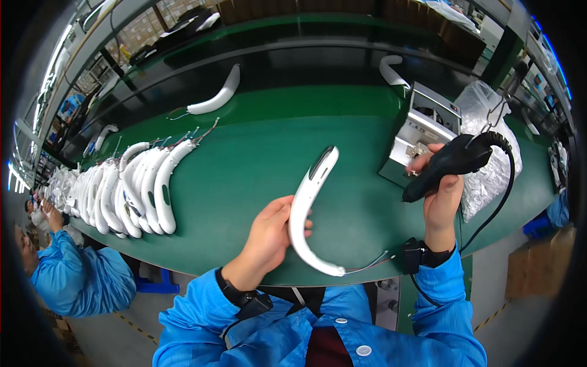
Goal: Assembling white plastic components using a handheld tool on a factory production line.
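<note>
My left hand [267, 235] is closed around the middle of a white curved plastic shell [298, 220], which looks like one arm of a neck fan. A dark oval slot shows near its upper end, and thin wires trail from the lower end. In my right hand [441, 199] is a black electric screwdriver [449, 165], hung from a metal hook with a coiled cord running off it. Its tip points down and left, apart from the shell. The fingers of this hand are close to a metal box-shaped machine [428, 119], perhaps a screw feeder.
Several similar white shells [137, 189] lie in a row at left on the green bench [244, 156]. Single shells [220, 98] lie farther back. A clear bag of small white parts [492, 177] sits right of the machine. A co-worker in a blue sleeve [79, 269] works at far left.
</note>
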Motion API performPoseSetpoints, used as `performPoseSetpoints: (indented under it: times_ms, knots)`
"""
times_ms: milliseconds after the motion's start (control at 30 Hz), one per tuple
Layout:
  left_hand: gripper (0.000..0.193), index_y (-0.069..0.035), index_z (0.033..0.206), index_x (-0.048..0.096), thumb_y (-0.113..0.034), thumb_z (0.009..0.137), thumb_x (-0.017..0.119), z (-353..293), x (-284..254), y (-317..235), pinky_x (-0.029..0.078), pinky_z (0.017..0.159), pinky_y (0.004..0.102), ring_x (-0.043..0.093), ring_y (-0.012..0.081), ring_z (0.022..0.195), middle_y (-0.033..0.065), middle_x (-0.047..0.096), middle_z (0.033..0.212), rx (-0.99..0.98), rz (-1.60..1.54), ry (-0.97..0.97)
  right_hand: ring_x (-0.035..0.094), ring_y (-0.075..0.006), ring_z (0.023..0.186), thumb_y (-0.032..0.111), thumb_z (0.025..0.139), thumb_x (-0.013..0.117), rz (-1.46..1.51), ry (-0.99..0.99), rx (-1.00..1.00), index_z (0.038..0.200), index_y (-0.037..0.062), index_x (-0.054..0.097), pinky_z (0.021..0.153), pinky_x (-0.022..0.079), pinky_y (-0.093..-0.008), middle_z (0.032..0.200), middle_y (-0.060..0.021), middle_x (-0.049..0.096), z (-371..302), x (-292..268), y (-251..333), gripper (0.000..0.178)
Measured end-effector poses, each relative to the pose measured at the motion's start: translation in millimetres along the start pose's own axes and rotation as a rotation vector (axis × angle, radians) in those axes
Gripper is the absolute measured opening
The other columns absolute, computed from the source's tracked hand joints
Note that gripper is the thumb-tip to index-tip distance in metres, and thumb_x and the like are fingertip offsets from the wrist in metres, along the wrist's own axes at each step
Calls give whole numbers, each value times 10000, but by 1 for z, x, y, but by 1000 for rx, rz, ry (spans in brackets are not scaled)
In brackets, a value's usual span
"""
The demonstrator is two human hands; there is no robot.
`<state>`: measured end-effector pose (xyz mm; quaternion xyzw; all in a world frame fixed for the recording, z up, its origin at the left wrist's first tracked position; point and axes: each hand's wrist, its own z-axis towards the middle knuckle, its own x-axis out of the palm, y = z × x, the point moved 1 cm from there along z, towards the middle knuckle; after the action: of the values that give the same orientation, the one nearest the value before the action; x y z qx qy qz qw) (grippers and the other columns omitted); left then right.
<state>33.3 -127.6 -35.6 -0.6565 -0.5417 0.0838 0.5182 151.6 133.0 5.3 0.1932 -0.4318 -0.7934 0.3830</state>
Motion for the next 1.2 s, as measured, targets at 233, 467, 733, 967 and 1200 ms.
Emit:
performPoseSetpoints:
  times_ms: [233, 467, 733, 967, 1200]
  knots:
    - [467, 39, 1145, 581, -331, 862, 614, 46, 9, -49, 489, 786, 359, 603, 277, 908, 196, 575, 1079, 522, 1178, -145, 504, -155, 677, 580, 946, 308, 384, -52, 73, 1285, 23, 374, 714, 490, -348, 777, -63, 492, 20, -14, 4, 655]
    - [445, 4, 1124, 567, -290, 803, 658, 103, 47, -48, 503, 711, 356, 649, 254, 815, 169, 638, 965, 454, 1307, 216, 498, -136, 631, 650, 917, 279, 216, -151, -91, 1144, 40, 435, 629, 459, -296, 748, -51, 490, 56, -16, 14, 670]
    - [419, -48, 1211, 461, -277, 890, 603, 106, 87, -49, 470, 717, 264, 574, 132, 839, 70, 585, 980, 473, 562, 325, 498, -132, 607, 660, 896, 344, 134, -44, -105, 1124, 36, 443, 616, 453, -289, 727, -48, 498, 63, -12, -5, 672]
    - [440, -45, 1246, 478, -259, 883, 604, 108, 93, -47, 485, 718, 272, 601, 145, 841, 83, 605, 989, 430, 486, 333, 514, -135, 560, 624, 892, 417, 270, -14, 74, 1092, -21, 464, 519, 420, -252, 690, -77, 517, 43, -4, -14, 677]
    - [438, 20, 1130, 514, -316, 861, 594, 94, 95, -51, 519, 697, 283, 622, 180, 779, 143, 622, 914, 887, 281, 595, 549, -151, 577, 887, 604, 450, 538, -12, 187, 1106, 43, 450, 617, 489, -300, 688, -66, 540, 1, 44, 3, 982]
